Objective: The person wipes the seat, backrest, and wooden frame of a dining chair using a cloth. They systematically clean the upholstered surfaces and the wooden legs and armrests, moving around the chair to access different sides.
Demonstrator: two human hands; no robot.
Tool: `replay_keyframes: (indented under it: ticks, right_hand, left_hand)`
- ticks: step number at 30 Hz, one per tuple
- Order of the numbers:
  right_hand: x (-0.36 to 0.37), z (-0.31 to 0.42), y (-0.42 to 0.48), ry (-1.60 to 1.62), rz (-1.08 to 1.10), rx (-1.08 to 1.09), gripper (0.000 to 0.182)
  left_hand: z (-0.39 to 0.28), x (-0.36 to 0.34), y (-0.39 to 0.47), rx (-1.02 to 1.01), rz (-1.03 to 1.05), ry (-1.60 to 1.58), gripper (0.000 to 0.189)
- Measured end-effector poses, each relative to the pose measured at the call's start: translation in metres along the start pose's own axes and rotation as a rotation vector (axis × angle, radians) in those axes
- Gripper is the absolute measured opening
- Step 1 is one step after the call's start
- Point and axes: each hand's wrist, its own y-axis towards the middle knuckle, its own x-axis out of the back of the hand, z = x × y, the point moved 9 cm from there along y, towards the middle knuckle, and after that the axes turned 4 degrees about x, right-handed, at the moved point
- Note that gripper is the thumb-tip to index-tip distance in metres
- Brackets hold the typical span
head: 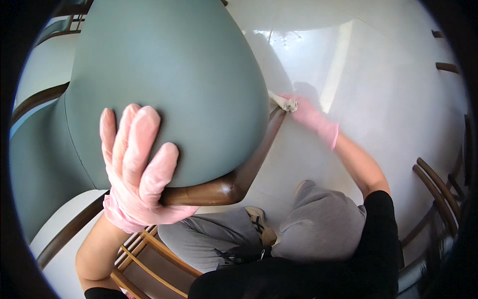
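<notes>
A chair with a smooth green upholstered seat [168, 78] and a dark brown wooden frame [209, 192] fills the left and middle of the view. My left hand [138, 172], in a thin pink glove, grips the seat's near edge. Its fingers press on the upholstery and its thumb side lies by the frame rail. My right hand [308, 116], also in a pink glove, holds a whitish cloth [285, 104] against the far part of a brown chair leg [267, 140]. The seat's edge hides part of the cloth.
A lighter wooden slatted piece of furniture [149, 258] stands below my left forearm. Other chairs' brown wooden parts [437, 194] show at the right rim, and more chair parts [41, 101] at the left. My bent legs [321, 224] are over the glossy pale floor [384, 93].
</notes>
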Motion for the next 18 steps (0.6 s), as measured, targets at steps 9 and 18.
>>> replay_keyframes:
  ticks: [9, 18]
  right_hand:
    - [-0.034, 0.072, -0.074, 0.392, -0.286, -0.793, 0.036]
    - [-0.044, 0.063, -0.072, -0.744, -0.124, -0.343, 0.028]
  left_hand:
    - [0.002, 0.001, -0.002, 0.059, 0.056, -0.046, 0.101]
    - [0.005, -0.003, 0.01, 0.086, 0.041, -0.12, 0.099]
